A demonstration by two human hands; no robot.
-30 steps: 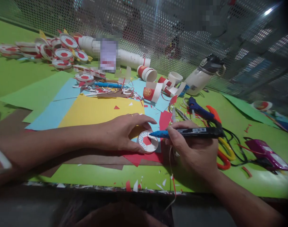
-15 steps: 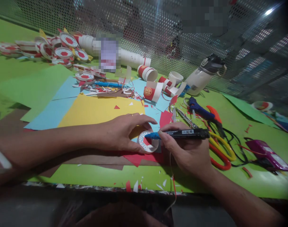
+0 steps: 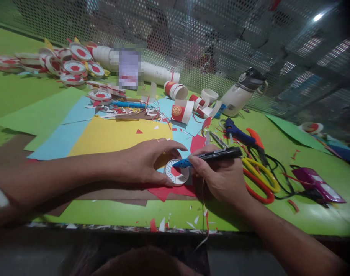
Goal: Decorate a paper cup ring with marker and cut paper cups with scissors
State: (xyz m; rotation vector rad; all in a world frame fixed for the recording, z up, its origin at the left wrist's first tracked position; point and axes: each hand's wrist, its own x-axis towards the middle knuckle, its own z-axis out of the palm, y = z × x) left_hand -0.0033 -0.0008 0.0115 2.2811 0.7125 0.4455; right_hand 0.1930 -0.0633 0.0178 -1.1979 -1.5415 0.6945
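My left hand (image 3: 146, 163) rests on the table with thumb and fingers curled around a small white cup-bottom disc (image 3: 176, 174) that has a red centre and blue dots round its rim. My right hand (image 3: 221, 178) grips a black permanent marker (image 3: 212, 155) with a blue tip, and that tip touches the disc's upper rim. The disc lies on red paper (image 3: 169, 190) near the green table's front edge.
Coloured paper sheets (image 3: 114, 134) cover the middle. Finished discs (image 3: 74, 67) pile at the back left, cut paper cups (image 3: 182, 111) and a bottle (image 3: 239, 96) at the back. Scissors (image 3: 261, 180), a blue glue gun (image 3: 238, 130) and a purple tool (image 3: 317, 184) lie right. Mesh fence behind.
My right hand has slid left and nearer with the marker, bringing its tip further over the disc's rim. My left hand keeps the disc in place.
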